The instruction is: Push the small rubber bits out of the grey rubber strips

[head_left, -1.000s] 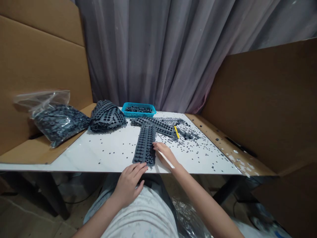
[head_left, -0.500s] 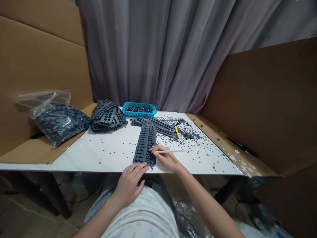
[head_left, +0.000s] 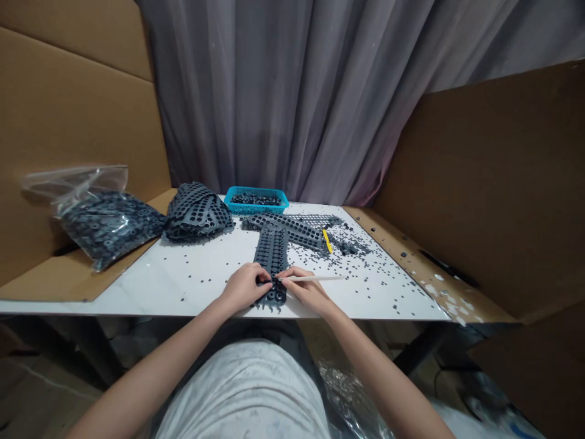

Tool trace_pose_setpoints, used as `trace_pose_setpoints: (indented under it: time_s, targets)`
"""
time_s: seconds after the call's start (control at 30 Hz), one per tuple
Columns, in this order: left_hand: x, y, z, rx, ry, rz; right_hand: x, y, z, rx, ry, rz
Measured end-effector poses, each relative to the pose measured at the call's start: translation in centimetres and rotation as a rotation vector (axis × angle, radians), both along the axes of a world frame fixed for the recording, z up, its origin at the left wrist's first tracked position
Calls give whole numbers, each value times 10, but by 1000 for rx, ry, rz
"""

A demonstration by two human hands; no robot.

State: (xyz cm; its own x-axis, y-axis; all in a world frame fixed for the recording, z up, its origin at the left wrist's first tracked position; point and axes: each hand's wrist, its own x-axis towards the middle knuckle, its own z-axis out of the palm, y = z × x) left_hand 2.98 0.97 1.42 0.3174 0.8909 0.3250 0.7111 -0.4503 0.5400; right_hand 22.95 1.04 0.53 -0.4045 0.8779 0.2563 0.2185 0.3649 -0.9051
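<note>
A dark rubber-like sheet (head_left: 270, 249), moulded with rows of round pieces, lies lengthwise before me and reaches the table's front edge. My left hand (head_left: 248, 285) is over its left side, thumb and fingers closed in a pinch at the sheet's middle. What is between those fingertips is hidden. My right hand (head_left: 307, 289) grips a thin white stick (head_left: 322, 278) like a pen. The stick's tip end meets the sheet close to my left fingertips, and its other end points right.
Behind lie more perforated sheets (head_left: 297, 233) and a yellow strip (head_left: 327, 241). A blue basket (head_left: 233, 207) of dark pieces stands at the back, left of it a heap of sheets (head_left: 198, 213) and a clear bag (head_left: 109, 225). Dark bits litter the right side between cardboard walls (head_left: 498, 183).
My left hand has moved up from the sheet's near edge to its middle, and its fingers have closed from lying flat to a pinch. My right hand stays nearly still with the stick.
</note>
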Motion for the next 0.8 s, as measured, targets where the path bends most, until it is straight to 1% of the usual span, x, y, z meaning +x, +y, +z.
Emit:
trace_pose_setpoints:
  time_s: [0.07,0.17,0.27,0.37,0.67,0.8]
  targets:
    - [2,9,-7,-15,-7,-9,0,0,-2,-31,10,19]
    - [0,11,-13,-37,-30,-46,0,1,-5,-50,23,25]
    - [-3,10,-14,-55,-48,-93,1,1,-6,-44,19,35]
    - [-3,10,-14,-52,-57,-90,1,1,-6,-25,-1,43]
    - [0,8,-15,-40,-61,-60,0,-1,-1,89,-89,11]
    - [0,9,-16,-39,-60,-56,0,-3,-2,168,-139,4]
